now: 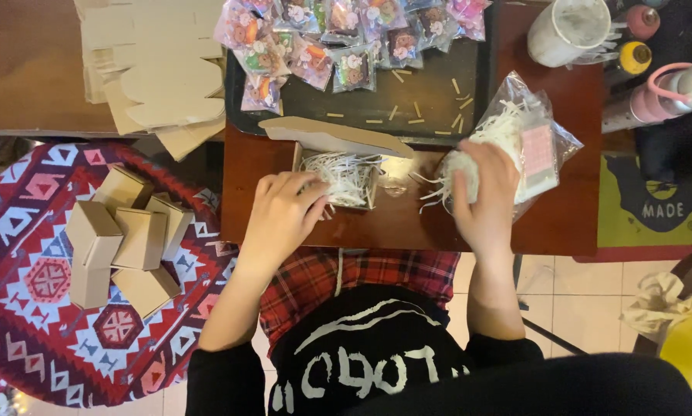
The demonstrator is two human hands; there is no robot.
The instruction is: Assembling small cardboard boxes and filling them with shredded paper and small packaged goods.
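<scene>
Meanwhile the left hand point(284, 212) pinches white paper shreds point(347, 176) in the open cardboard box point(338, 166) near the desk's front edge; the right hand point(484, 192) clutches another clump, probably from the clear bag point(527, 135) (partly hidden). Behind, a dark tray point(430, 92) holds wrapped trinket packets point(338, 38).

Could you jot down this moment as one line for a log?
left hand: pressing white paper shreds into open cardboard box | right hand: gripping shreds at clear plastic bag | closed boxes: piled left
</scene>
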